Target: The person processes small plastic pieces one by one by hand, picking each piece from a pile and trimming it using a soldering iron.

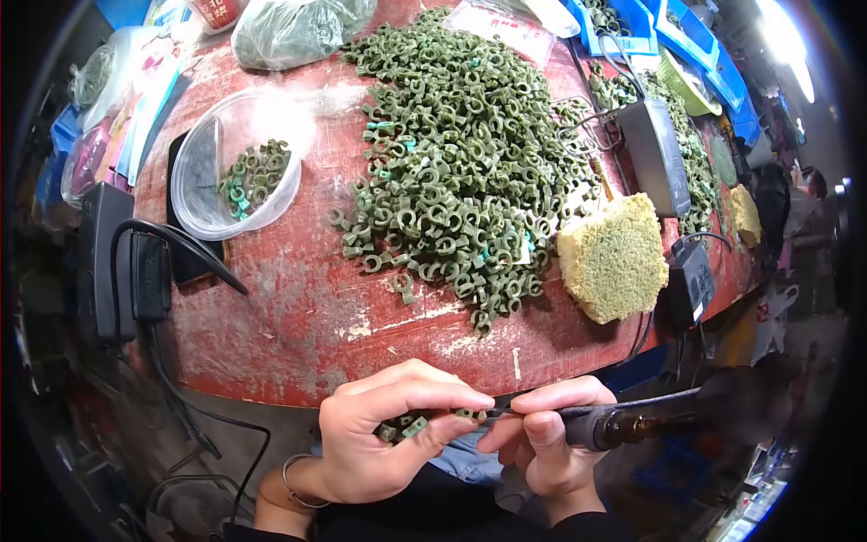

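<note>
Below the table's front edge, my left hand (pixel 384 434) is closed around several small green ring-shaped pieces (pixel 397 427). Its thumb and forefinger pinch one green piece (pixel 471 414) at their tips. My right hand (pixel 555 434) is closed too, thumb and forefinger pinching a thin dark rod (pixel 497 413) whose tip meets that piece. Just right of this hand is a black cylindrical tool (pixel 623 426) with a brass-coloured part; how it joins the rod is hidden by my fingers. A large pile of similar green open rings (pixel 461 163) covers the middle of the red table (pixel 262 334).
A clear round tub (pixel 190 194) with some rings stands at left, over a dark phone (pixel 185 266). Black adapters (pixel 149 275) and cables line the left edge. A yellow sponge block (pixel 614 257), a black box (pixel 652 155) and blue bins (pixel 623 27) are at right.
</note>
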Demonstrator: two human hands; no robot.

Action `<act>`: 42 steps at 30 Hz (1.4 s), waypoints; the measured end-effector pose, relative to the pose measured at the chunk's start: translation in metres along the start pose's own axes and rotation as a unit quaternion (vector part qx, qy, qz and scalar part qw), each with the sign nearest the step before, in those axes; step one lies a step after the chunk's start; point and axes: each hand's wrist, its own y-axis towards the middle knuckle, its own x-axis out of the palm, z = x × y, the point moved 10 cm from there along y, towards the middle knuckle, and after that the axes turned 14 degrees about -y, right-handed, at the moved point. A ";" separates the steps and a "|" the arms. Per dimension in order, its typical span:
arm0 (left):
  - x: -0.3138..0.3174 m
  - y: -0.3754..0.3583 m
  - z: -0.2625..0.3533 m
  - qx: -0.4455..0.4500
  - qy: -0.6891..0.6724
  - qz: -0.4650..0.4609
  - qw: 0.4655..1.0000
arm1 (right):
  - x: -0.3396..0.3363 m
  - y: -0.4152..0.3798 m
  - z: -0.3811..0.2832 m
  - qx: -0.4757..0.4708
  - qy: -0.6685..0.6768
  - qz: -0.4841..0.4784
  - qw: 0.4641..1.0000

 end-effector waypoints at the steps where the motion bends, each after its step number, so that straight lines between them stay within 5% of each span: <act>1: 0.000 0.000 -0.001 -0.004 -0.007 0.002 1.000 | -0.001 0.000 0.001 0.001 -0.001 0.005 1.000; 6: -0.002 0.000 -0.004 -0.002 0.001 0.002 1.000 | -0.008 -0.003 0.008 0.008 -0.022 0.121 0.992; 16: -0.002 0.001 -0.002 -0.013 0.018 0.010 1.000 | -0.009 -0.003 0.004 -0.021 -0.052 0.123 0.991; 19: -0.004 0.002 0.006 0.060 0.092 0.016 0.994 | -0.016 0.001 -0.002 -0.037 -0.008 0.086 0.996; 23: -0.015 -0.002 0.011 0.102 0.200 0.052 0.973 | -0.025 0.008 0.008 -0.081 -0.185 0.099 0.974; 25: -0.023 -0.005 0.012 0.121 0.243 0.083 0.959 | -0.022 0.015 -0.010 -0.147 -0.380 0.065 0.911; 27: -0.031 -0.008 0.013 0.146 0.264 0.111 0.947 | -0.023 0.010 0.003 -0.132 -0.377 0.043 0.916; 34: -0.040 -0.010 0.013 0.174 0.277 0.136 0.935 | -0.016 -0.011 0.006 -0.242 -0.529 0.068 0.810; 42: -0.041 -0.009 0.012 0.166 0.279 0.139 0.936 | -0.012 -0.009 0.005 -0.246 -0.548 0.066 0.797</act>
